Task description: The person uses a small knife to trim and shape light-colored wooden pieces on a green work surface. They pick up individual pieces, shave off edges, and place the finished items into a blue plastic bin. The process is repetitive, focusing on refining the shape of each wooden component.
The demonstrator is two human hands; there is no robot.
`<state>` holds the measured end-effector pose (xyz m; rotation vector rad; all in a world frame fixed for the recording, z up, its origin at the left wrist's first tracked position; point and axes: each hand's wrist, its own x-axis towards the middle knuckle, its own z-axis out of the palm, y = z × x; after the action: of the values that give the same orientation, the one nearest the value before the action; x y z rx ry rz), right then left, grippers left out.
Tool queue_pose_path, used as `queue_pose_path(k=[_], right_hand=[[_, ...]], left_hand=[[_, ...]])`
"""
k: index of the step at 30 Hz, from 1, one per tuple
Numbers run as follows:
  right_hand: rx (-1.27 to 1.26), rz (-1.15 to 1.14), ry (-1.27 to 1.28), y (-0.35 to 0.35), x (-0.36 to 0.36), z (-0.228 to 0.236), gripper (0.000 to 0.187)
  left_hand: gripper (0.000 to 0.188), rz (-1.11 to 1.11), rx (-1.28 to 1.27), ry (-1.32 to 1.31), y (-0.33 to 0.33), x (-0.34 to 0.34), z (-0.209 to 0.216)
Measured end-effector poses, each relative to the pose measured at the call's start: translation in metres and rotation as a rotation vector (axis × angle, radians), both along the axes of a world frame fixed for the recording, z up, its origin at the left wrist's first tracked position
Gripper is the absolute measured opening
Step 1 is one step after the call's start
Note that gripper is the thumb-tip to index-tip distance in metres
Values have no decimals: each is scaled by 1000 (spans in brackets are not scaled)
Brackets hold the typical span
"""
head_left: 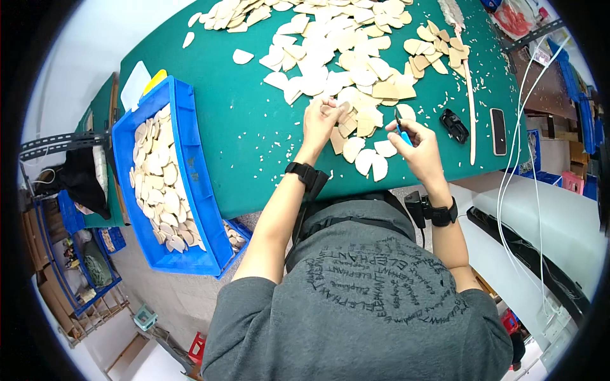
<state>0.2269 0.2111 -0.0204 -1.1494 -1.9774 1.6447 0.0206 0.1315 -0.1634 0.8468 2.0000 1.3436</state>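
Nearest you, your dark grey short-sleeved T-shirt with black lettering (375, 305) faces the table, and a black strapped device sits on each wrist, 1 on the left (309, 174) and 1 on the right (440, 213). Your right hand (420, 151) is closed around a small hand tool with a bright blue handle and a narrow dark tip (405, 138), the tip pointing away from you. Your left hand (321, 124) has its thumb and fingertips together, clamped on a thin, rounded, beige flat piece (344, 109); it is held above the near edge of the heap, left of the tool and apart from its tip. Between your hands and your body, a few loose beige rounded pieces (364, 161) lie on the green table surface (251, 152). To your left, a rectangular blue plastic bin (202, 206) stands tilted in view, holding many similar beige pieces (159, 184). To your right lie a dark-screened smartphone (499, 131) and, nearer the tool, a small glossy black object (454, 125) whose kind you cannot tell from here. Beyond them, a long pale stick (471, 95) runs away from you among scattered pale shavings. Farther off, a broad heap of flat beige pieces (324, 51) spreads over the table, with a smaller cluster (435, 47) on its right.
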Motion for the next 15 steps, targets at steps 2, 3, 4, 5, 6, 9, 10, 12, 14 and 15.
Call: queue_pose_path(k=[2,3,4,5,6,9,10,12,14,15], right_hand=[[45,54,-30,-2,-3,0,22],[69,87,-44,-4,-8,0,24],[94,104,-28,-4,-10,-1,25],[120,127,-9,-5,-14,-4,27],[146,154,10,-7,-18,-5,28],[148,234,13,-12,-34,11,28],[153,257,12,-13,-38,12,28],[176,300,23,-14,-43,10,29],[195,327,43,-17,-48,9,29],[209,340,39,-19,-49,9,29]], left_hand=[[16,-25,284,-434,-7,3,36],[17,-52,245,-482,-14,1,52],[17,-83,206,-531,-21,2,71],[19,-103,214,-504,-27,4,86],[22,-120,222,-477,-34,7,101],[25,-114,235,-407,-50,12,129],[26,-102,237,-384,-54,13,136],[26,-82,232,-328,-61,15,145],[26,-62,248,-278,-66,17,149],[24,-45,252,-250,-68,18,152]])
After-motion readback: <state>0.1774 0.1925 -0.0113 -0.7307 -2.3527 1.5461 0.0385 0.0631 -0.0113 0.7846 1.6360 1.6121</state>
